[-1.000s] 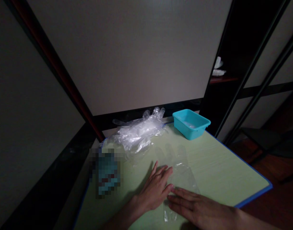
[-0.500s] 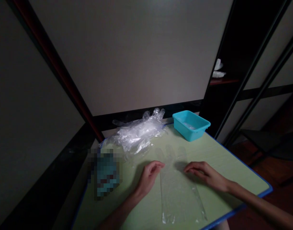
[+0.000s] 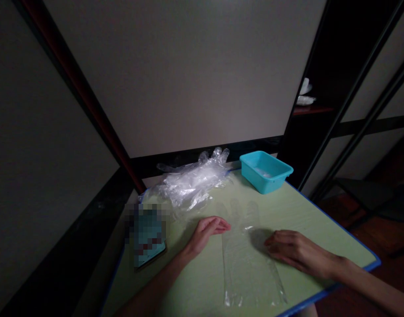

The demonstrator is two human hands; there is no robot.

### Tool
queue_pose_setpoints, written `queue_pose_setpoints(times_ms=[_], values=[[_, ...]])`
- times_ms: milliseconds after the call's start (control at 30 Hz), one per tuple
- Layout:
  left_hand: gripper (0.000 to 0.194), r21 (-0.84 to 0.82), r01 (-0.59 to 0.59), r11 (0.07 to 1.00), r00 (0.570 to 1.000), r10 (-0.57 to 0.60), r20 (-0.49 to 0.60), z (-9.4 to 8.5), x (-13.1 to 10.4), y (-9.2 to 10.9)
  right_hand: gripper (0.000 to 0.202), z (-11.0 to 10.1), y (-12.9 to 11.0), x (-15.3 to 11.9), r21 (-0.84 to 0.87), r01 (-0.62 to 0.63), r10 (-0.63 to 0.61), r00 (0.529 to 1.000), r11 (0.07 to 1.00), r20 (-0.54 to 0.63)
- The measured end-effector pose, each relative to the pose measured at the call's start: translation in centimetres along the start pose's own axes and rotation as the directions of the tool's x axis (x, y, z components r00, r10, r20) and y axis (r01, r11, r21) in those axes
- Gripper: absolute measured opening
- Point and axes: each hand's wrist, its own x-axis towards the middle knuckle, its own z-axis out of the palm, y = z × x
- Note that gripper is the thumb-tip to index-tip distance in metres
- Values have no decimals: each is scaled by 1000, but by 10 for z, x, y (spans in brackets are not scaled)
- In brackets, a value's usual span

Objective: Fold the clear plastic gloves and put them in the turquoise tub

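Observation:
A clear plastic disposable glove [image 3: 251, 268] lies flat on the table, its fingers pointing away from me and its cuff near the front edge. Beside its left edge is my left hand [image 3: 207, 233], fingers loosely extended towards the glove and holding nothing. My right hand [image 3: 297, 251] hovers by the glove's right side, fingers slightly bent and pointing left, with nothing visible in it. Whether either hand touches the plastic I cannot tell. Farther back lies a crumpled pile of similar clear gloves [image 3: 192, 180].
A turquoise plastic basin [image 3: 266, 174] stands at the table's back right, with something clear inside. On the left is a flat, phone-like object [image 3: 151, 240], mostly pixelated. The pale green table [image 3: 327, 237] has a blue rim. A wall panel rises behind it; a dark chair [image 3: 370, 198] is at right.
My right hand has drawn back to the right and nearer to me, away from the glove's thumb area. My left hand has shifted only slightly; the glove lies as before.

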Motion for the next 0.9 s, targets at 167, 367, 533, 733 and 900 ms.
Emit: queue_pose_setpoints(times_ms=[167,367,533,733,900], values=[[50,-28,55,998,991,-51,124,5,8,-6,29,8,-19,-19,-314,115,-96,993,942,76],[48,-2,46,999,993,-46,107,11,8,-23,29,11,-35,-28,-362,154,-132,988,920,85],[48,-88,4,996,991,8,134,6,8,-22,25,16,-38,-26,-401,206,-170,978,893,125],[50,-17,22,1000,994,-20,109,8,8,-22,23,20,-37,-24,-406,228,-186,973,885,139],[49,27,15,1000,994,-18,103,10,8,-24,24,26,-34,-25,-371,227,-193,973,900,127]])
